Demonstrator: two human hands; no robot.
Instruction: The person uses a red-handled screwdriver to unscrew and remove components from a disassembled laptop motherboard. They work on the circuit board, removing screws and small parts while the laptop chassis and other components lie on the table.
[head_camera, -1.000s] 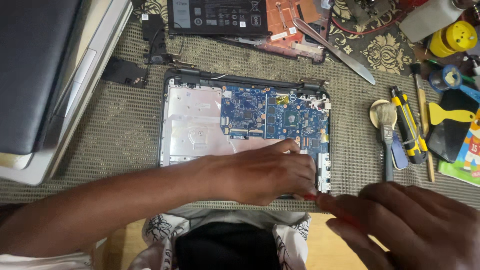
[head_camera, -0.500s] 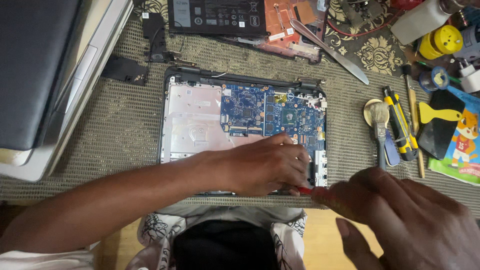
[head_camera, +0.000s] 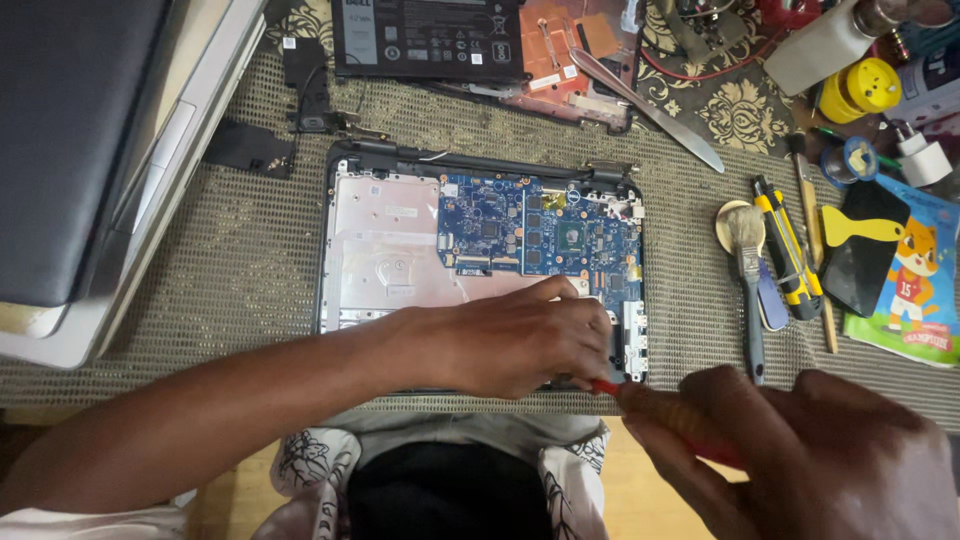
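Observation:
An opened laptop base lies on a woven mat, with its blue circuit board exposed. My left hand rests on the base's near right part, fingers curled down on it. My right hand grips a red-handled screwdriver, whose tip points at the base's near right corner, right beside my left fingers. The screwdriver's tip is hidden between the hands.
Stacked laptops lie at the left. A black battery and a copper heat sink sit behind the base. To the right are a knife, a brush, a yellow cutter and a yellow scraper.
My right hand has moved up and left, bringing the red screwdriver to the laptop's near right corner. The left hand has stayed on the base.

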